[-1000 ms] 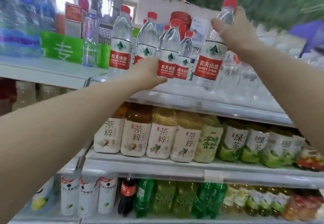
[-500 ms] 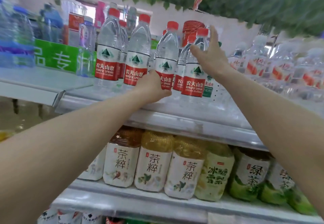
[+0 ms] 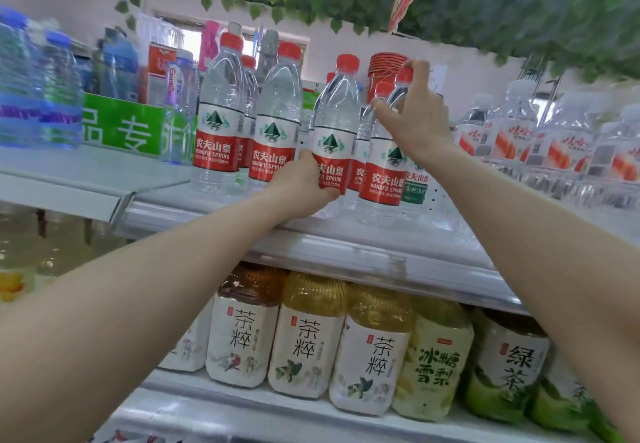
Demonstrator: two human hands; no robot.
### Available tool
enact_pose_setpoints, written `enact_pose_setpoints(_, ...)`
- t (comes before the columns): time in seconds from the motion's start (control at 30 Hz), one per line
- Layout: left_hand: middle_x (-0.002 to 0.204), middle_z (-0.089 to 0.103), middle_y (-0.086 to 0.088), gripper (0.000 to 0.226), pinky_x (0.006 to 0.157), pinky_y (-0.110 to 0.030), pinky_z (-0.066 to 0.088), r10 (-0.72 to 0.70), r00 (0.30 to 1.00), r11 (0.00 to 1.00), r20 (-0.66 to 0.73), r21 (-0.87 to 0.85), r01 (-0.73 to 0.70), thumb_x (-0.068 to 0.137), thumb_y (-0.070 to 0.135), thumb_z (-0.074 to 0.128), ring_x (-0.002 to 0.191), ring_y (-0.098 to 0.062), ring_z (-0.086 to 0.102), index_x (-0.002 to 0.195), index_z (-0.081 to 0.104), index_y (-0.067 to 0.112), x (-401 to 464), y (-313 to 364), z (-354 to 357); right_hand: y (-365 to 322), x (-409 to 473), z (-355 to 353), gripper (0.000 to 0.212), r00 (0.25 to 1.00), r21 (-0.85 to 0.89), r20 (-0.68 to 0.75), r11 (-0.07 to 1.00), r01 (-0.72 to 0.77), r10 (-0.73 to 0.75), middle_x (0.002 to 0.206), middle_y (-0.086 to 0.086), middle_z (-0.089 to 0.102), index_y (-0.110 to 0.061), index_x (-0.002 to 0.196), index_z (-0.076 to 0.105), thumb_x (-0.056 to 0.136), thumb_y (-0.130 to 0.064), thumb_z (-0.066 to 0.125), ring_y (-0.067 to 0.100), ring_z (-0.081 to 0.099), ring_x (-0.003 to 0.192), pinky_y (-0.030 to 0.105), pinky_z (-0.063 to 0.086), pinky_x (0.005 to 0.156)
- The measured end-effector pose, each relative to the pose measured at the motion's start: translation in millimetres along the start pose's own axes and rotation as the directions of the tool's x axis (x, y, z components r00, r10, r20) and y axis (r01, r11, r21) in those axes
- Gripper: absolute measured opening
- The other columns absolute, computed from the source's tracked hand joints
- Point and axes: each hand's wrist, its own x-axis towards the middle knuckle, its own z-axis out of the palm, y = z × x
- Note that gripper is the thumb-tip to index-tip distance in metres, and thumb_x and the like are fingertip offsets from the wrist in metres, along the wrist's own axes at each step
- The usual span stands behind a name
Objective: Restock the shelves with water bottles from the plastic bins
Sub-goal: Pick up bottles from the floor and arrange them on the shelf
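Both bottles are landing on the top shelf, left hand gripping one bottle, right hand curled round its neighbour; next, let go cleanly

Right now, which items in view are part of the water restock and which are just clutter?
In play:
- left hand gripping a clear red-label water bottle
- right hand holding another red-capped clear bottle by its neck
- white top shelf

Just there:
- tea bottles with white labels below
- green sign
- blue-capped bottles
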Motion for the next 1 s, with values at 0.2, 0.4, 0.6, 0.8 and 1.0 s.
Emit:
enact_pose_setpoints(0.2, 0.111, 0.06, -0.006, 0.056, 0.082, -0.036, 0.05, 0.003, 1.0, 0.999, 0.02, -0.037, -0.002, 0.088, 0.037, 0.066, 0.098, -0.025, 0.06, 0.127, 0.037, 0.01, 1, -1, 2, 3, 6, -1, 0.059, 0.996, -0.009, 0.087, 1.0, -0.002, 0.003, 0.108, 0.005, 0.062, -0.021, 0.14, 0.027, 0.094, -0.038, 0.059, 0.02, 0.06, 0.086, 0.019, 0.033, 0.06)
enact_pose_setpoints(0.4, 0.113, 0.06, -0.004, 0.055, 0.077, -0.031, 0.047, 0.002, 1.0, 0.999, 0.019, -0.05, -0.001, 0.088, 0.037, 0.066, 0.098, -0.022, 0.06, 0.129, 0.038, 0.011, 1, -1, 3, 7, 3, 0, 0.064, 0.998, -0.044, 0.066, 0.999, 0.009, -0.006, 0.116, 0.007, 0.063, -0.023, 0.143, 0.022, 0.093, -0.045, 0.057, 0.023, 0.062, 0.092, 0.03, 0.041, 0.074)
enact_pose_setpoints(0.6, 0.105, 0.06, -0.003, 0.048, 0.075, -0.032, 0.044, 0.061, 0.995, 0.997, -0.085, 0.05, -0.057, 0.085, 0.034, 0.07, 0.096, -0.024, 0.06, 0.119, 0.043, 0.01, -11, 3, -1, -3, -21, -8, 0.078, 0.998, -0.084, 0.065, 0.996, -0.013, 0.019, 0.147, 0.012, 0.045, -0.028, 0.154, 0.007, 0.095, -0.047, 0.055, 0.033, 0.052, 0.125, 0.048, 0.044, 0.1)
enact_pose_setpoints(0.8, 0.134, 0.053, -0.008, 0.061, 0.096, -0.037, 0.041, 0.188, 0.974, 0.978, -0.123, 0.118, -0.173, 0.091, 0.029, 0.063, 0.121, -0.027, 0.051, 0.143, 0.035, 0.012, -50, -8, -33, -32, -73, -27, 0.061, 0.984, -0.325, 0.148, 0.945, -0.043, 0.095, 0.139, 0.019, 0.04, -0.021, 0.15, 0.024, 0.097, -0.032, 0.053, 0.041, 0.053, 0.115, 0.044, 0.046, 0.09)
enact_pose_setpoints(1.0, 0.142, 0.045, -0.008, 0.058, 0.101, -0.039, 0.038, 0.292, 0.941, 0.952, -0.172, 0.151, -0.268, 0.091, 0.024, 0.062, 0.127, -0.028, 0.046, 0.144, 0.038, 0.015, -124, -68, -79, -111, -162, -32, 0.044, 0.989, -0.367, 0.145, 0.929, 0.037, 0.018, 0.134, 0.014, 0.047, -0.011, 0.139, 0.043, 0.101, -0.032, 0.048, 0.032, 0.052, 0.115, 0.038, 0.043, 0.087)
